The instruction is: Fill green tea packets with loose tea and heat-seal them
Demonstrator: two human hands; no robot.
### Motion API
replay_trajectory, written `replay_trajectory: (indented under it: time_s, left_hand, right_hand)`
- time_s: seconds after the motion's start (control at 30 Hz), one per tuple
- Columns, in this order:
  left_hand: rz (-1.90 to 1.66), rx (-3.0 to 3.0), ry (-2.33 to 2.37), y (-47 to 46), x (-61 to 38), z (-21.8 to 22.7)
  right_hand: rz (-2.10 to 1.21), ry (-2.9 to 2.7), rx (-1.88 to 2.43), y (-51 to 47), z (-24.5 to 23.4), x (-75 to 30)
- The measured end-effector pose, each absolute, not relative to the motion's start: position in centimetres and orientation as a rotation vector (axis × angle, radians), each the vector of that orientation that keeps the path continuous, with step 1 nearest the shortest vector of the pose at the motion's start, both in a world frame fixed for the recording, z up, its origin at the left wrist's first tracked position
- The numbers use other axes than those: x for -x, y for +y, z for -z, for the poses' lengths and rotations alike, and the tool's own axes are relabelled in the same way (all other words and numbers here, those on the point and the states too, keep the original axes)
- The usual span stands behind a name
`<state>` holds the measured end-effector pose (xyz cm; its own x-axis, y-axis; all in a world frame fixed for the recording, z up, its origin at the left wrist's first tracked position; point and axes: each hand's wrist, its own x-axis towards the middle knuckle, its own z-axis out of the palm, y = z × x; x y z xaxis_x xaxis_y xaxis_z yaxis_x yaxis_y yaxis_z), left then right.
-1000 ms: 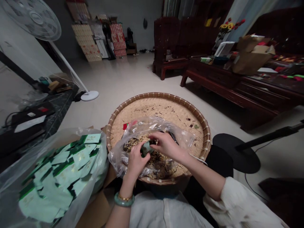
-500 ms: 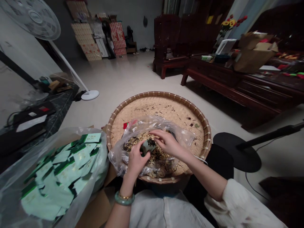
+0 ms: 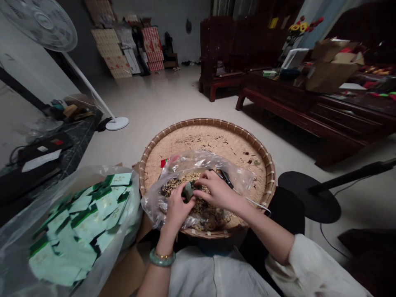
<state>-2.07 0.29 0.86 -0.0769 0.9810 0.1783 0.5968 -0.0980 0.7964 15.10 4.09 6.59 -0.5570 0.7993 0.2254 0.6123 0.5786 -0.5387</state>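
Note:
My left hand [image 3: 179, 206] holds a small pale green packet [image 3: 188, 190] between thumb and fingers, above an open clear plastic bag [image 3: 154, 202]. Close against the packet's right side, my right hand [image 3: 216, 187] has its fingers curled together. What lies between those fingertips is hidden, though dark bits show there. Inside the bag is a loose mix of pale grains and dark dried pieces [image 3: 171, 185]. Beyond my right hand rests a black object [image 3: 227, 178], from which a white cable [image 3: 253, 202] seems to run. A round woven bamboo tray [image 3: 201, 134] carries the bag.
At left, a large plastic bag [image 3: 12, 243] holds many green packets [image 3: 93, 218]. Scattered dark bits and a red piece [image 3: 163, 163] lie on the tray. A standing fan [image 3: 116, 123] is at left; a black round stand base [image 3: 309, 198] and wooden table [image 3: 309, 111] are at right.
My right hand's extended fingers have curled in and moved down against the packet. The packet has turned more upright in my left hand, and more of the black object shows.

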Motion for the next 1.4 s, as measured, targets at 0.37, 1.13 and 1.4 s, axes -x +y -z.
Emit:
replay_trajectory:
  time_s: [0.37,1.13,1.4]
  left_hand:
    - [-0.995,-1.432,1.459,0.3,3.3,-0.9]
    - [-1.072,-1.172,1.321,0.6,3.6,-0.7]
    - [-1.017,-1.217,1.285,0.3,3.6,-1.7]
  right_hand:
    - [-0.890,-2.163,1.074,5.3,-6.9,-16.7]
    - [-0.806,-2.024,1.105,5.6,-7.4,-18.3]
    - [-0.720,-2.406,0.936,5.7,-8.1,-17.8]
